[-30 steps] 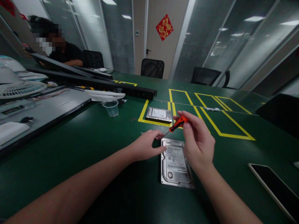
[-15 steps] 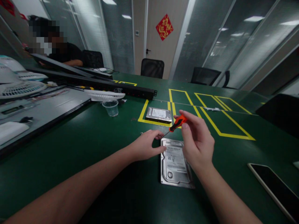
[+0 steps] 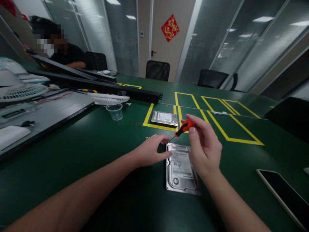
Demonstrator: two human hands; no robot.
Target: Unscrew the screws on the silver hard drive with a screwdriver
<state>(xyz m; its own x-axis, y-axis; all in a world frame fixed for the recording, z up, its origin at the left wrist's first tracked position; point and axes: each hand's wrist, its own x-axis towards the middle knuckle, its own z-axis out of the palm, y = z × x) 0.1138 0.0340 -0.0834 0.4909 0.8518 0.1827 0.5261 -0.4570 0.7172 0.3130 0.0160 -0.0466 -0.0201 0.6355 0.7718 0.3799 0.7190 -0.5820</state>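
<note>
A silver hard drive [image 3: 180,172] with a white label lies flat on the green table in front of me. My left hand [image 3: 154,149] steadies its upper left corner, the thumb on the top face and the fingertips at the corner edge. My right hand [image 3: 205,146] grips the orange-and-black handle of a screwdriver [image 3: 184,127]. The screwdriver slants down to the left, its tip at that corner beside my left fingertips. Exactly what the tip touches is hidden. Tiny metal pieces [image 3: 146,138], perhaps screws, lie just beyond my left hand.
A second hard drive [image 3: 164,118] lies inside a yellow taped box. Left of it stands a clear plastic cup [image 3: 115,111], near a long black bar [image 3: 135,93] and a grey panel [image 3: 70,104]. A phone [image 3: 281,193] lies at right. Another person [image 3: 70,56] sits far left.
The screwdriver handle and my right fingers have shifted very slightly. My left hand and the hard drive stay in place.
</note>
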